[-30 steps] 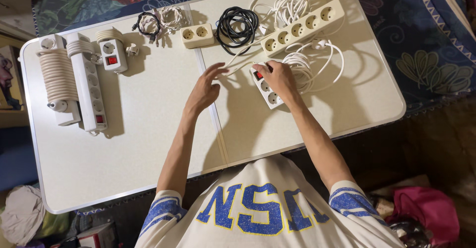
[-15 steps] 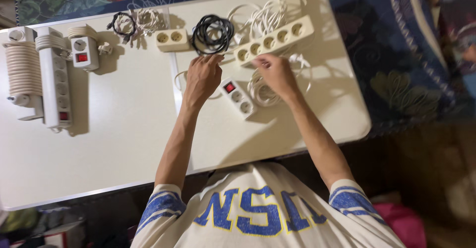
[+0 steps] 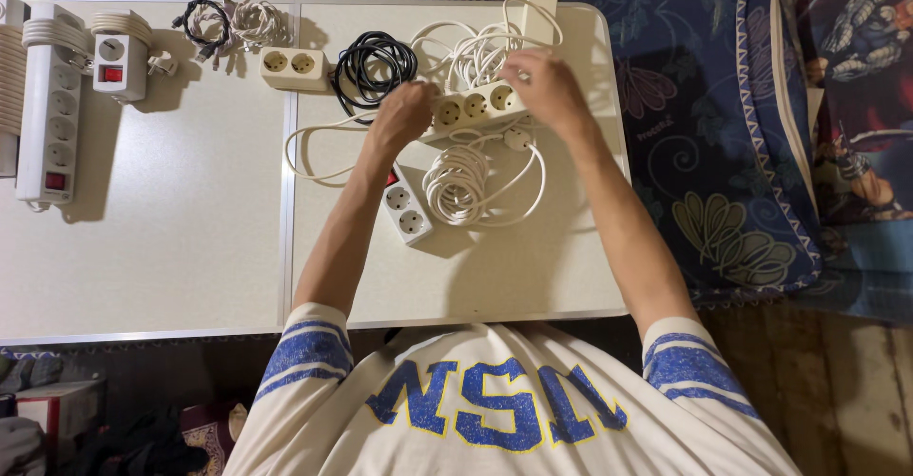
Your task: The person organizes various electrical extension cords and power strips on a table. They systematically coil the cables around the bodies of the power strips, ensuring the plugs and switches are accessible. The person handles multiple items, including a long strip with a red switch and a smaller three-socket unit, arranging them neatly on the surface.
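Hands on the long cream power strip, cords half sorted

Sorting looks part-way through, judging from how the white folding table is laid out. At its nine-to-eleven o'clock side several pieces already sit tidy: a white multi-socket strip with its cord wound, a small white switched block with a red rocker, two little coiled cables, a cream double socket and a neatly looped black cable.

Both hands work at about twelve o'clock on the long cream power strip. The left hand is curled over the strip's near end, fingers closed around it. The right hand grips the far end, fingers bent over the top; how tightly it holds I cannot tell. Behind the strip its white cord lies in a loose tangle, unwound.

Just toward six o'clock of the strip lies a coiled white cord with trailing loops, beside a short white strip partly under the left forearm. A stray loop runs off to nine o'clock. These three pieces appear yet to be wound and lined up.
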